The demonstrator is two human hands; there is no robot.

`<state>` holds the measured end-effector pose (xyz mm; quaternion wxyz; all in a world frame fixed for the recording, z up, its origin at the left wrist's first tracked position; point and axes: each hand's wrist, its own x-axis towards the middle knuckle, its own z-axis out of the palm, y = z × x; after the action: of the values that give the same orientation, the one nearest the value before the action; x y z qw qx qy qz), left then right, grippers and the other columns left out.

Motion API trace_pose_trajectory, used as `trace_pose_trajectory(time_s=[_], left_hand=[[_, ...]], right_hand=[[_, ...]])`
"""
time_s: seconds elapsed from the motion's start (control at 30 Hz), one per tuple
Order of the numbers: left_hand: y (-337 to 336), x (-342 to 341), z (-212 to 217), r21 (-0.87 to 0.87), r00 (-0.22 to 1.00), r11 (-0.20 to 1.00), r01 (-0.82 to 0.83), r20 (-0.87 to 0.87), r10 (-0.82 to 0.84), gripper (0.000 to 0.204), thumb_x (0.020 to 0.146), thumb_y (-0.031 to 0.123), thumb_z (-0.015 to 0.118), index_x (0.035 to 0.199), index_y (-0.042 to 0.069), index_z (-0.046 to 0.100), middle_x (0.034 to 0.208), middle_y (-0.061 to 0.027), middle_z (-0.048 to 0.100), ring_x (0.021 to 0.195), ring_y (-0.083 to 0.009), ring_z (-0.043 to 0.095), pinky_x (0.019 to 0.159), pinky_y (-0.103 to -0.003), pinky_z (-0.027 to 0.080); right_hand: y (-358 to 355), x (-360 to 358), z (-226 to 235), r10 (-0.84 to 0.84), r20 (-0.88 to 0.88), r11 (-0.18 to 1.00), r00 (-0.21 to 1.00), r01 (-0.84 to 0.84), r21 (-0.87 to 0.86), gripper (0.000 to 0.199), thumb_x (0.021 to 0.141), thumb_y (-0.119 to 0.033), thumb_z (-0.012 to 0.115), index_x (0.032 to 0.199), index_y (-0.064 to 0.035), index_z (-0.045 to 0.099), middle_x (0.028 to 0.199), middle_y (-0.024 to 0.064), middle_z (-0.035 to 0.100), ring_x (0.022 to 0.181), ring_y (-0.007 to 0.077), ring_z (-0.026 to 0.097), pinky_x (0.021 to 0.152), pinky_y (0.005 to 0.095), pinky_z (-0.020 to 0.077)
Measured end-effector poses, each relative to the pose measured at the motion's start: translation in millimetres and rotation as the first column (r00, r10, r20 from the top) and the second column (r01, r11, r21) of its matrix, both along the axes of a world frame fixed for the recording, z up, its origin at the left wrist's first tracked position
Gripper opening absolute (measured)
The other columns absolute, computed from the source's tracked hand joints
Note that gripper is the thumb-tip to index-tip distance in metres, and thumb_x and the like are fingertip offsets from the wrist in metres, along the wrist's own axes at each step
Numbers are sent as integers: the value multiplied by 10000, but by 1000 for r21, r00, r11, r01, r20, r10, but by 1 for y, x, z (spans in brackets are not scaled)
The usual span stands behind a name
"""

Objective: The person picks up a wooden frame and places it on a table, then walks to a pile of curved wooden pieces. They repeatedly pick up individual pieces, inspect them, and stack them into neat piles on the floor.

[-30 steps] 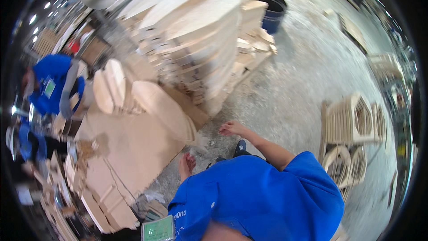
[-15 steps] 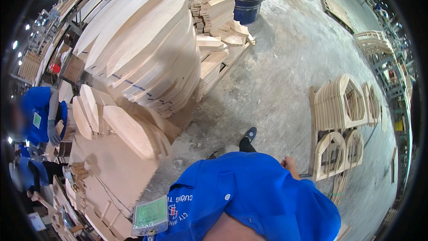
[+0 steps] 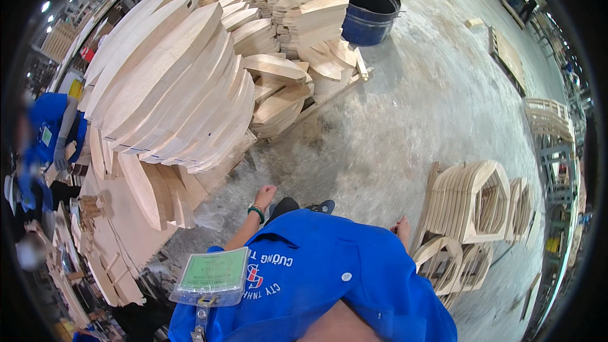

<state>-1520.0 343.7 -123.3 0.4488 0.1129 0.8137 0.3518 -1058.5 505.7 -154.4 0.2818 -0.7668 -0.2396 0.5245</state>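
Note:
My left hand (image 3: 265,196) hangs in front of my blue jacket, a dark beaded bracelet (image 3: 256,213) on its wrist. Its fingers are loosely curled, and I see nothing in them. My right hand (image 3: 401,228) is low by my right side, partly covered by the jacket; the fingers that show look curled round nothing. Ahead on the left rises a stack of pale curved wooden panels (image 3: 183,82). Rounded wooden frames (image 3: 475,199) stand in a row to the right, nearest my right hand. Neither hand touches any of these.
A dark blue open drum (image 3: 368,16) stands on the concrete floor beyond piled curved wood pieces (image 3: 278,82). At the left edge is a co-worker in blue (image 3: 50,126) with a gloved hand. A flat wooden pallet (image 3: 506,60) lies at the far right.
My left hand and bracelet have come into view in front of me. The wood stack is nearer and further left, the frames lie lower in view, and my feet have changed position.

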Motion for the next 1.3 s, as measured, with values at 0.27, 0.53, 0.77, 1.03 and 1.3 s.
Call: trace_pose_trajectory(time_s=[0.27,0.53,0.77,1.03,1.3], left_hand=[[68,-8,3,60,978,988,-142,159,131,274,866,293,586,976,46,629,801,-5,628,697,-89,561,587,-241,443],[197,-37,2,97,964,986,-137,242,111,223,879,268,569,922,53,608,789,4,623,669,-83,554,586,-236,447],[312,-90,17,331,989,941,-66,149,17,270,880,279,591,949,20,631,808,-6,632,718,-96,564,677,-247,467],[313,-113,46,300,959,919,-254,199,200,402,949,322,503,727,14,636,889,-111,693,802,-135,615,739,-266,471],[338,-82,61,147,610,594,-791,259,749,427,933,411,517,1085,19,597,997,-114,667,883,-202,640,704,-291,477]], right_hand=[[101,-29,-40,53,-117,988,992,-70,-140,363,942,-313,434,953,29,553,692,167,592,556,239,578,475,346,486],[172,-82,-43,359,65,915,931,-338,-220,375,873,-320,531,982,35,585,850,200,610,757,297,593,655,372,482],[319,-144,-32,680,476,685,558,-714,-142,441,799,-319,635,1052,41,598,1003,242,630,949,365,604,826,413,476],[504,-516,80,900,311,98,306,-837,539,785,714,-379,726,1319,8,411,1250,239,529,1179,354,503,987,398,393],[610,-795,184,522,781,131,342,-937,323,1112,643,-457,790,1473,-150,116,1368,274,357,1171,448,459,988,479,396]])
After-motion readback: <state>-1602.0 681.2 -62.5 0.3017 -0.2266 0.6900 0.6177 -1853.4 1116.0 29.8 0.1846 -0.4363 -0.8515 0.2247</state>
